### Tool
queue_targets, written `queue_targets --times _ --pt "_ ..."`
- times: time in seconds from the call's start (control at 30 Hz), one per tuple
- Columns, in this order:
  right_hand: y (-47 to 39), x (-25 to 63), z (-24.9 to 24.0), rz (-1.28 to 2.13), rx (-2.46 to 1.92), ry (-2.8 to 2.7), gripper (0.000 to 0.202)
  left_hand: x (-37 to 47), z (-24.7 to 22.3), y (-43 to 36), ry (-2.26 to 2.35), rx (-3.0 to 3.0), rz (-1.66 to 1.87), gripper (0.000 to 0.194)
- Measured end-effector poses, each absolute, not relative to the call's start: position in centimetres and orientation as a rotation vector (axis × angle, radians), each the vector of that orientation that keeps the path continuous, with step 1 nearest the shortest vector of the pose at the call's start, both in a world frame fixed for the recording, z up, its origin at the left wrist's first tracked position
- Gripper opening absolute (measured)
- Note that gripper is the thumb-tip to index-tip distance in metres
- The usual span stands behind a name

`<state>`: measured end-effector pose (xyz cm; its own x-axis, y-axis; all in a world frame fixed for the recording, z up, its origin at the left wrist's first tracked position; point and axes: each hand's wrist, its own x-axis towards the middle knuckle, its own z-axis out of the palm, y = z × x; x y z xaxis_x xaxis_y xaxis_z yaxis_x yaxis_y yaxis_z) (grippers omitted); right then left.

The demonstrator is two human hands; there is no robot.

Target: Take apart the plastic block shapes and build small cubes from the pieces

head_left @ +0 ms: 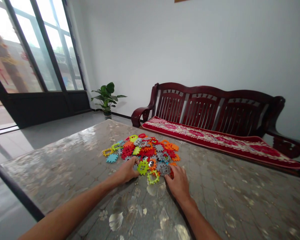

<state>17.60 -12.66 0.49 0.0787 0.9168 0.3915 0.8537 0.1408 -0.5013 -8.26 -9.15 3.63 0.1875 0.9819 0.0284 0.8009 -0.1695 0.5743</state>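
A heap of colourful interlocking plastic building pieces (147, 152), square with notched edges, lies on the table. At its near left edge is my left hand (128, 170), thumb and index finger curled at the side of a lime-green window-patterned piece (143, 167). My right hand (179, 182) is at the near right edge, its thumb and fingers closed about the side of a grey window-patterned piece (164, 169). Between the hands lies a lime-green frame piece (153, 177). A light-blue piece (112, 158) and a yellow frame piece (107, 152) rest at the heap's left.
The table (90, 213) has a shiny, flower-patterned cover. Behind it stands a dark red wooden bench (202, 103) with a red floral seat cover (215, 141). A potted plant (107, 98) is by the wall, and glass doors (40, 50) are at the left.
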Motion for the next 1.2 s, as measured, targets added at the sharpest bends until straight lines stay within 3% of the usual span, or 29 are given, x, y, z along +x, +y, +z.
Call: queue_targets --times 0.1,0.17,0.37,0.57,0.83,0.97,1.2 --pt "-12.4 17.9 0.3 0.19 -1.65 -1.746 0.018 -6.8 4.3 -9.4 1.535 2.042 0.68 0.026" --pt "-12.3 18.1 0.2 0.219 -1.632 -1.712 0.018 -5.9 4.7 -9.5 1.449 2.043 0.693 0.028" --pt "-12.6 17.9 0.5 0.128 -1.723 -1.714 0.019 -3.5 5.0 -10.1 1.373 2.2 0.409 0.053" --pt "-12.0 18.4 -0.1 0.059 -1.914 -1.739 0.059 -1.8 5.1 -9.5 1.542 2.395 0.147 0.066" --pt "-12.1 18.7 0.0 0.149 -1.775 -1.749 0.051 -0.2 7.2 -8.8 1.531 2.36 0.027 0.063" --pt "-12.3 18.2 0.3 0.233 -1.691 -1.672 0.06 0.0 7.1 -8.4 1.529 2.345 0.033 0.059" --pt "-12.1 17.2 -0.5 0.379 -1.539 -1.535 0.07 0.7 7.5 -7.7 1.608 2.328 -0.05 0.071"
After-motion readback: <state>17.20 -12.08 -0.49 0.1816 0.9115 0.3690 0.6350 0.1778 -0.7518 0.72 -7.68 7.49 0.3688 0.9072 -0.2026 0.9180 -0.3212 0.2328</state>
